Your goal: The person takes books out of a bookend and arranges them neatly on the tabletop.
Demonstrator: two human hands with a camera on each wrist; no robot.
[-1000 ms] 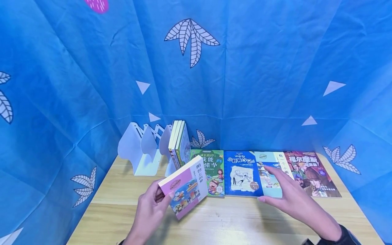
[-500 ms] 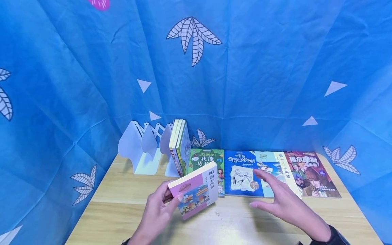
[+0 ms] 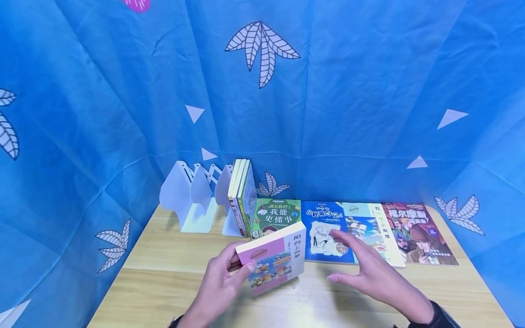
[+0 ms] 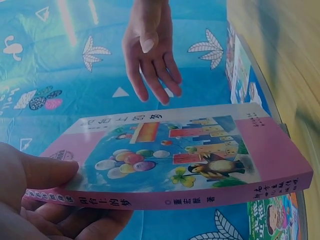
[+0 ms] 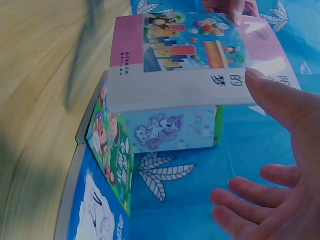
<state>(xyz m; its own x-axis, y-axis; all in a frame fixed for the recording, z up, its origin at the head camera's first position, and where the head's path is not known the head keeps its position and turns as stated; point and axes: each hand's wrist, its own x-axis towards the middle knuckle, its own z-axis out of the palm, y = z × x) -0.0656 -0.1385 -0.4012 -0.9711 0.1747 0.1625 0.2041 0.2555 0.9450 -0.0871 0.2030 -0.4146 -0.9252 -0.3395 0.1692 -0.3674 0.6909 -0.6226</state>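
A pink and white paperback book [image 3: 274, 260] with a balloon picture on its cover is held up over the table, tilted, its page edges toward the top. My left hand [image 3: 224, 279] grips it by the left side, thumb on the cover and fingers behind. To its right, my right hand [image 3: 369, 273] is spread, thumb apart from the fingers, holding nothing. In the right wrist view the right thumb [image 5: 280, 97] overlaps the white strip of the book [image 5: 175, 87]. The green book [image 3: 276, 216] lies partly hidden behind the held one.
A white expandable bookend rack [image 3: 201, 200] stands at the back left, several thin books [image 3: 242, 198] upright in its right end. Along the back lie a blue book [image 3: 326, 228], a pale book [image 3: 371, 232] and a dark red book [image 3: 422, 234]. Blue cloth [image 3: 348, 91] hangs behind.
The left hand has carried the pink and white book rightward and turned it more level. The right hand has drifted left, toward the book, fingers still spread.
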